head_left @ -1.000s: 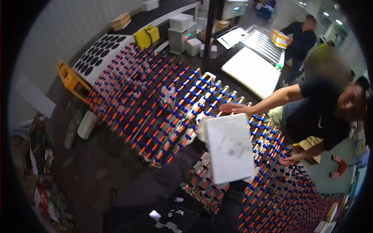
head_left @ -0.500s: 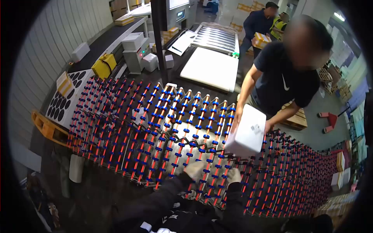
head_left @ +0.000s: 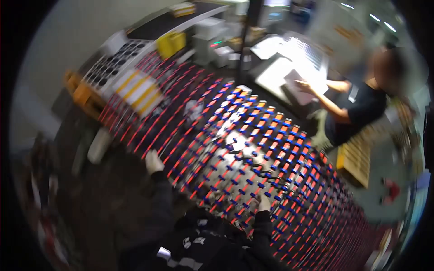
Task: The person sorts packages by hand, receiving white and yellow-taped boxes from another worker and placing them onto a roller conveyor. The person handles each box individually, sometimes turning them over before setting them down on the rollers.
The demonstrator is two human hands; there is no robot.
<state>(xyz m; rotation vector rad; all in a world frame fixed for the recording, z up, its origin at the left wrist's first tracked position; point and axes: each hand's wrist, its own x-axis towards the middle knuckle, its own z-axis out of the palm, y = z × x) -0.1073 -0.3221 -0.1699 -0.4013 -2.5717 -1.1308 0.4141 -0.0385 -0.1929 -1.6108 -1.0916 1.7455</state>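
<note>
My left hand (head_left: 154, 161) is over the near edge of the roller conveyor (head_left: 214, 149), at its left part; motion blur smears its fingers and no object shows in it. Farther right, my right hand (head_left: 262, 203) hovers above the rollers with its fingers somewhat apart and nothing between them. A white box with yellow tape bands (head_left: 138, 92) lies on the conveyor's left end, beyond my left hand. Across the conveyor a co-worker (head_left: 357, 104) in a dark T-shirt holds a white box (head_left: 302, 86) over a bright white platform.
A ball-top table (head_left: 115, 65) joins the conveyor's left end, with a black belt (head_left: 165, 22) behind. A yellow bin (head_left: 171, 44), grey machine (head_left: 210, 43) and dark post (head_left: 247, 36) stand at the back. A wooden pallet (head_left: 355, 158) sits behind the co-worker.
My view has swung left. My left hand has moved left along the near edge. The co-worker's white box has gone from the conveyor to the platform. The yellow-taped box has come onto the rollers.
</note>
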